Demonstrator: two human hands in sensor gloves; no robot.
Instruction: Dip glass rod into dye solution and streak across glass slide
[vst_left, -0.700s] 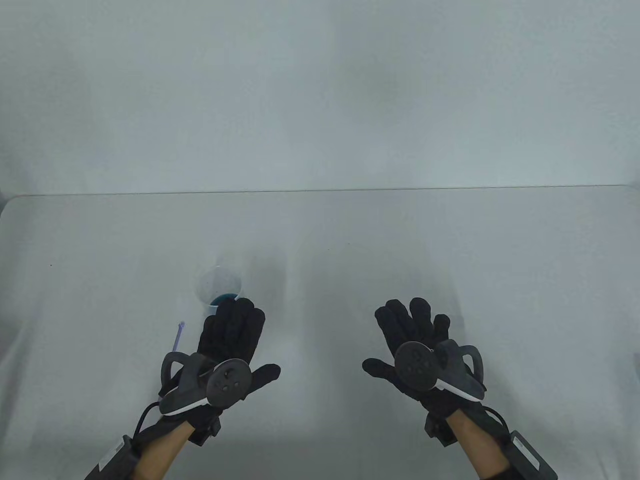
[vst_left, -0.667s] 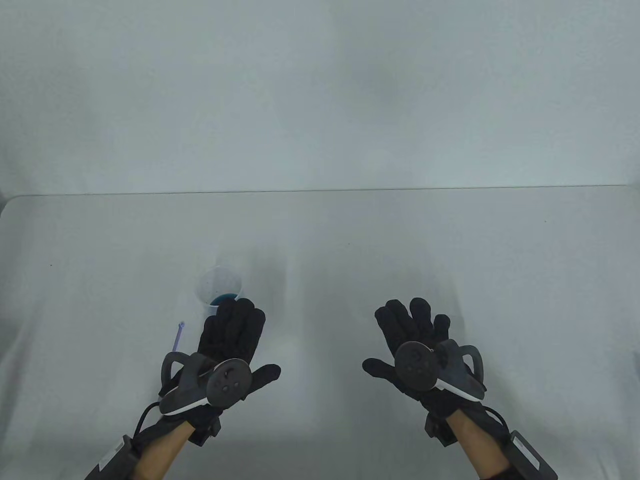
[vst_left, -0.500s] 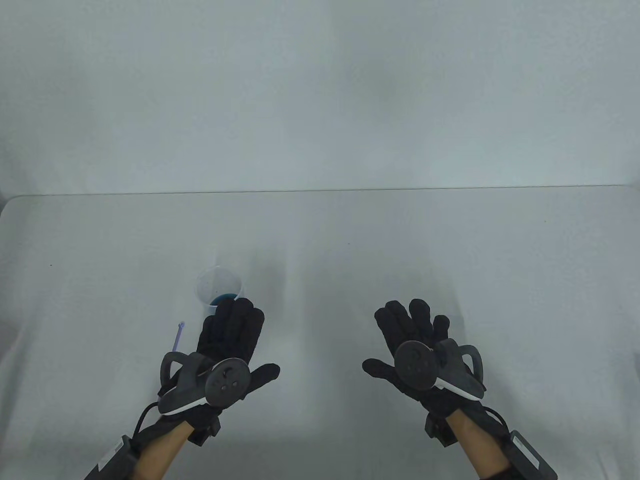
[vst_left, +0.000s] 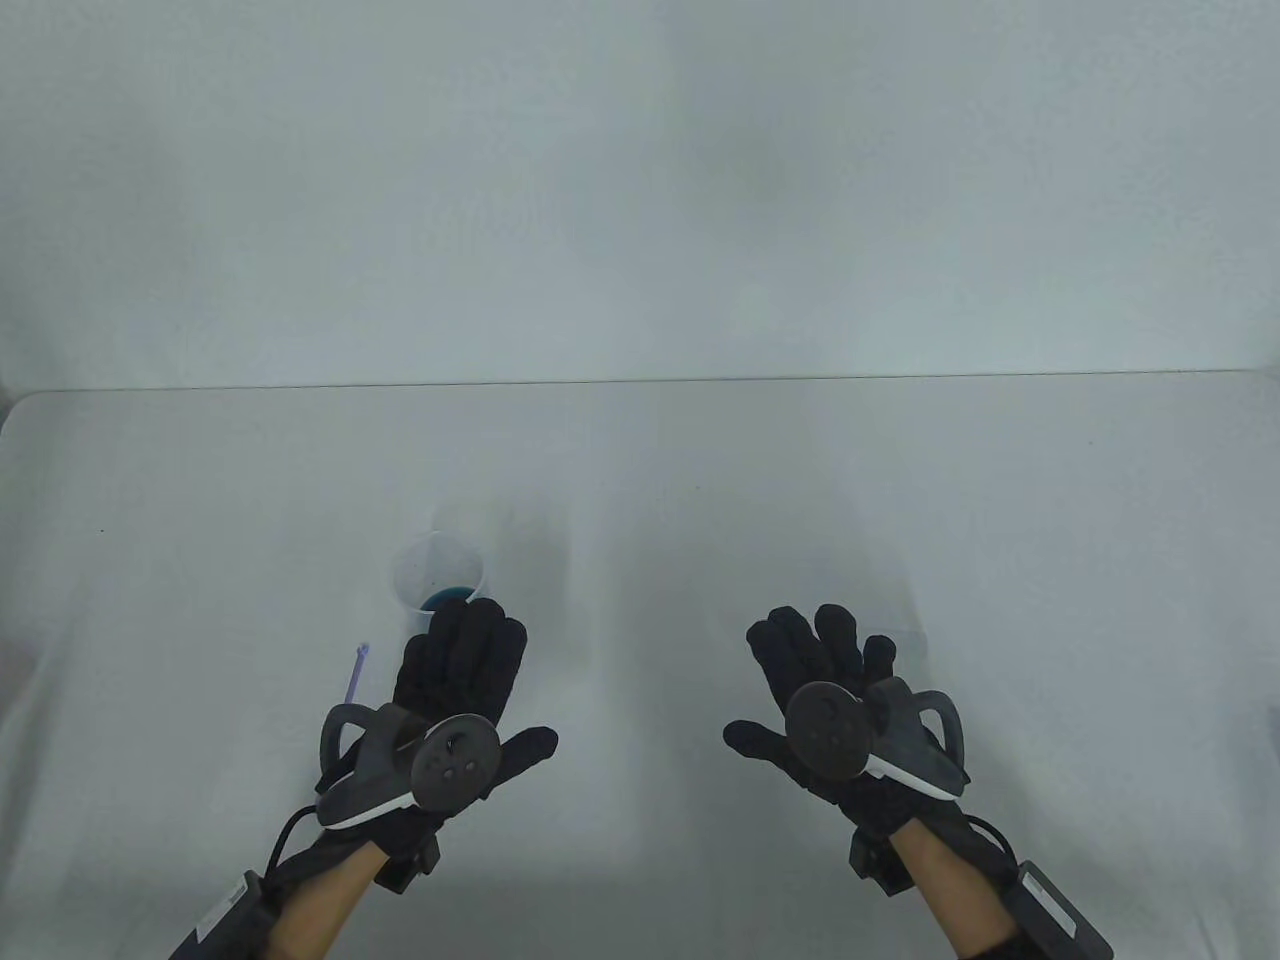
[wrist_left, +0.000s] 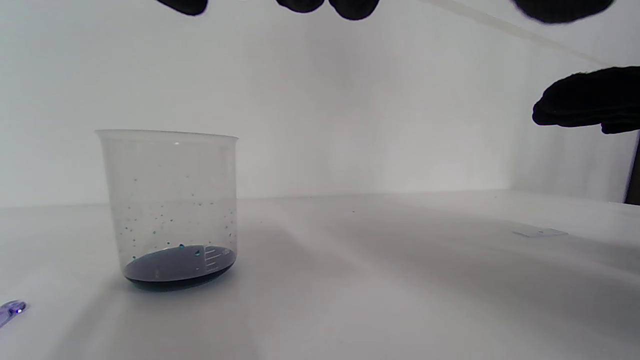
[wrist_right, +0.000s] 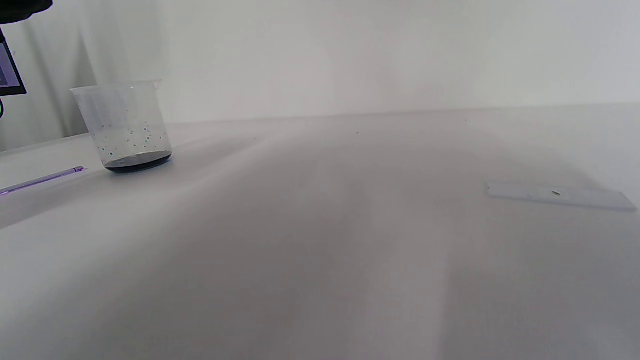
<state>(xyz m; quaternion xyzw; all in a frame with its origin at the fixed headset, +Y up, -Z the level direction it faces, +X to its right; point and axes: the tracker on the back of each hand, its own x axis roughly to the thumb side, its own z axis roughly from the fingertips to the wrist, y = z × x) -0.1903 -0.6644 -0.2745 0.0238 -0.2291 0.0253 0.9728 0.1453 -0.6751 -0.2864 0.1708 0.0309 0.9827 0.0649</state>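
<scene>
A clear beaker (vst_left: 438, 572) with a shallow layer of dark blue dye stands on the white table, left of centre. A thin purple-tinted glass rod (vst_left: 355, 676) lies on the table just left of my left hand (vst_left: 462, 650). That hand is spread flat and holds nothing, its fingertips right in front of the beaker. My right hand (vst_left: 815, 650) is also spread flat and holds nothing. The glass slide (wrist_right: 560, 195) lies flat on the table in the right wrist view and shows faintly in the left wrist view (wrist_left: 540, 232). I cannot make it out in the table view.
The table is covered with a white cloth (vst_left: 700, 480), and its far edge meets a white backdrop. In the left wrist view the beaker (wrist_left: 170, 200) stands close ahead, with the rod's tip (wrist_left: 10, 310) at the lower left.
</scene>
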